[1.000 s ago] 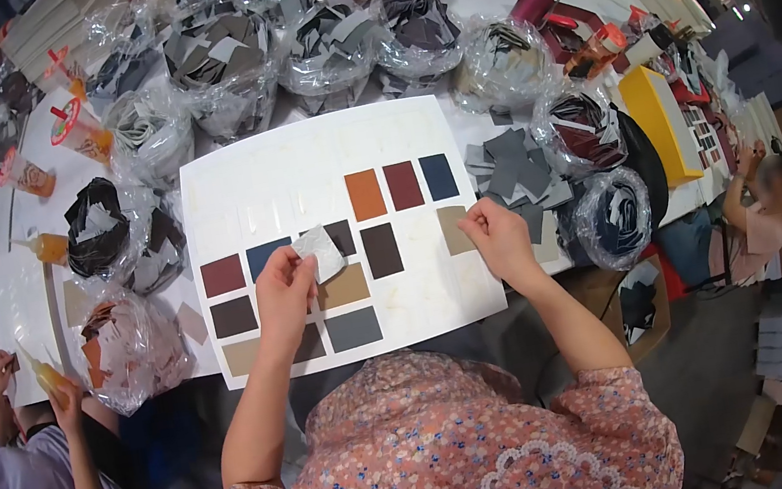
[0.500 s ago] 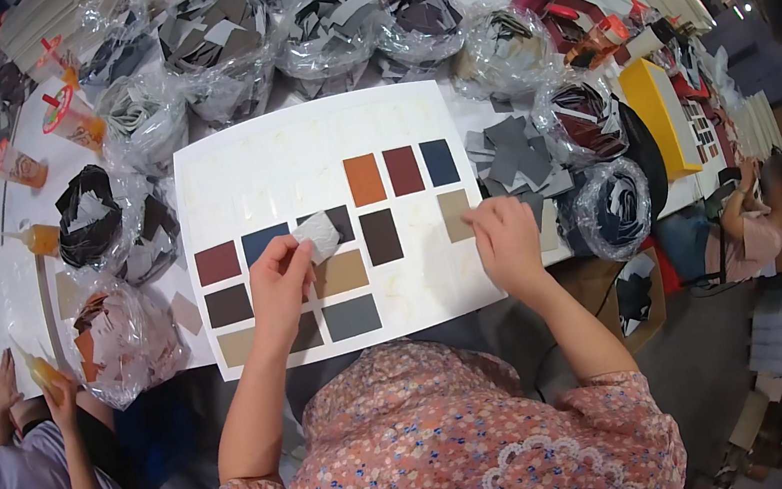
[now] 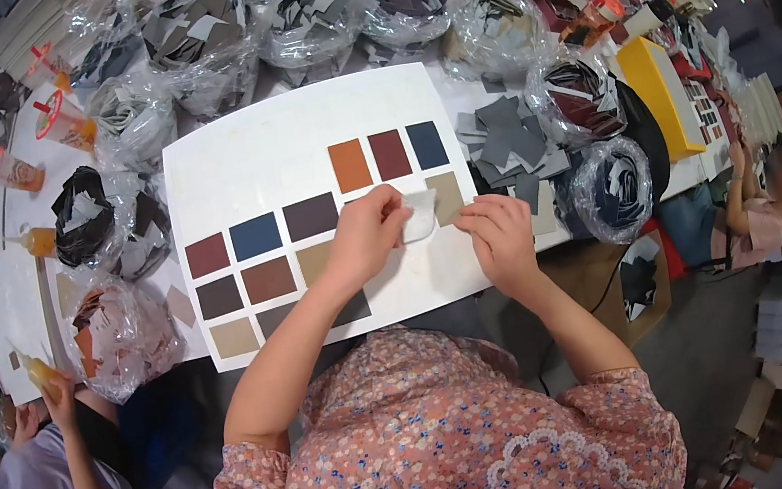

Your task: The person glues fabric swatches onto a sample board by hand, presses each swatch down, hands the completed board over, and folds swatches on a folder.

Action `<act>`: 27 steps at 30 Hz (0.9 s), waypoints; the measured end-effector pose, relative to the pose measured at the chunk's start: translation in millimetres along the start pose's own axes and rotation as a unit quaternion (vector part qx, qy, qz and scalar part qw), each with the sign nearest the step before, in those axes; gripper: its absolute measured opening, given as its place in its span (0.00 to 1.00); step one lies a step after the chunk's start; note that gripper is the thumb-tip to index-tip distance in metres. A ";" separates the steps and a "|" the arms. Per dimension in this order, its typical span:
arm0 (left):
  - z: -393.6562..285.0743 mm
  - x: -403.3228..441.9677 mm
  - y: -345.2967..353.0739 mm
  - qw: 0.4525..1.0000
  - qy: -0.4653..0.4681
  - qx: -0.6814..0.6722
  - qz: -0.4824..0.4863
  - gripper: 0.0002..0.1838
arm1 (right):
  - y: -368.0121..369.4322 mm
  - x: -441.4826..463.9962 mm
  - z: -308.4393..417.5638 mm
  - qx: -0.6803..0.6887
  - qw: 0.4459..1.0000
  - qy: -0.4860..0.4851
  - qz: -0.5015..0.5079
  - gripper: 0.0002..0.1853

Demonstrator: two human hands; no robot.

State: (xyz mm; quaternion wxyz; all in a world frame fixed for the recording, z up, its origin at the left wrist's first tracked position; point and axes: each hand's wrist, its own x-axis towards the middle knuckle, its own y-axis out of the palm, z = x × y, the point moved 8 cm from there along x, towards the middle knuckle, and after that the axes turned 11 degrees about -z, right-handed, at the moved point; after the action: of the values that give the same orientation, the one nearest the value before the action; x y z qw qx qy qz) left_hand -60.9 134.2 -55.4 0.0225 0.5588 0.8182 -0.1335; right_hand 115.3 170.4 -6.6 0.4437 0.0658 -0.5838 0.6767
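Note:
A white sample board (image 3: pixel 236 156) lies before me with rows of coloured swatches on it. My left hand (image 3: pixel 369 235) pinches a pale grey-white swatch (image 3: pixel 420 217) over the board, just left of a beige swatch (image 3: pixel 446 198). At that beige swatch's lower right corner rest the fingertips of my right hand (image 3: pixel 501 236), near the board's edge. Orange (image 3: pixel 350 167), maroon (image 3: pixel 390 155) and navy (image 3: pixel 428 145) swatches form the row above. Part of the tan swatch (image 3: pixel 315 262) is hidden by my left hand, and my left forearm covers some of the bottom row.
Plastic-wrapped bundles of swatches (image 3: pixel 198 35) line the back. Loose grey swatches (image 3: pixel 505 141) lie right of the board, near a bundle of navy swatches (image 3: pixel 611 191) and a yellow box (image 3: pixel 659 100). Drink cups (image 3: pixel 61 122) stand at left. Other people sit on both sides.
My left hand has moved right with the pale swatch, from the dark swatches to beside the beige one. The board has shifted slightly left and away. My right hand stays by the beige swatch.

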 end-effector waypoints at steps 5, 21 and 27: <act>-4.8 1.8 -7.1 0.995 -0.004 0.085 -0.056 0.08 | -5.9 -10.5 -10.2 0.027 0.999 0.032 -0.028 0.14; 2.9 2.7 -4.3 0.993 -0.040 0.073 -0.086 0.09 | 10.8 2.5 17.0 0.013 0.997 -0.067 0.022 0.19; -0.2 3.3 -3.8 0.988 -0.034 0.120 -0.094 0.09 | 14.9 2.7 21.5 -0.017 0.995 -0.097 0.024 0.18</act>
State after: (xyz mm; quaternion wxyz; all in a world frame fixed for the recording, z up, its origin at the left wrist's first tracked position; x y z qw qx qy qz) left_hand -65.7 136.0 -55.1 -0.0297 0.4734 0.8439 -0.2507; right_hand 94.4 154.7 -9.2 0.3693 0.1093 -0.6370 0.6677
